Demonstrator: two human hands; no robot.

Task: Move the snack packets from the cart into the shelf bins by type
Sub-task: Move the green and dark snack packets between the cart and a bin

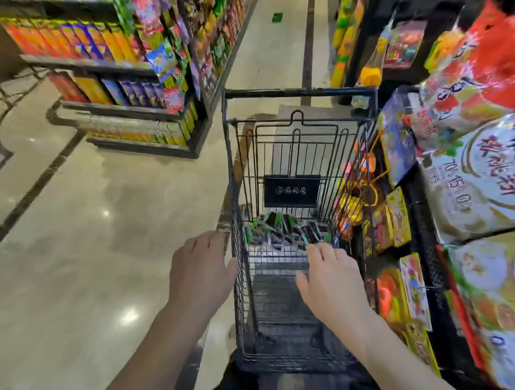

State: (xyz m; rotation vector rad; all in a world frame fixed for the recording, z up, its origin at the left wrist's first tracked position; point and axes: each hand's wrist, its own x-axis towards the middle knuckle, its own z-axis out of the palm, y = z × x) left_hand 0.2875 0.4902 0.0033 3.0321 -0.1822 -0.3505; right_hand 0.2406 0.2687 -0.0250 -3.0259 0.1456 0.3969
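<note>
Since the packets (281,230) lie in a loose heap at the far end of the cart (297,94), down on its wire floor, the person has to lean both arms forward to get at them. The right hand (332,282) is over the basket, palm down, fingers straight and slightly spread, fingertips just short of the heap. It holds nothing. I judge it to be reaching for a first handful.

The left hand (202,268) is flat and relaxed too, empty, at the cart's left wall with the thumb by the wire. Whether it presses the wall I cannot tell, but this placement would steady the cart while the other hand digs in.

The packets look dark with green marks, apparently all alike, though blur hides the print. All of them are in the cart, so none of the sorting looks done.

The cart is parked tight against the right shelf (427,238), probably so that each carry is short. That shelf holds big bags (484,179) up high and small boxes (398,220) at cart height. I cannot make out which bin suits these packets.

A second shelf (109,65) stands well apart across the glossy floor (89,218).

Small slick packets may slip from an overfull grasp, and the deep basket makes for an awkward reach.
</note>
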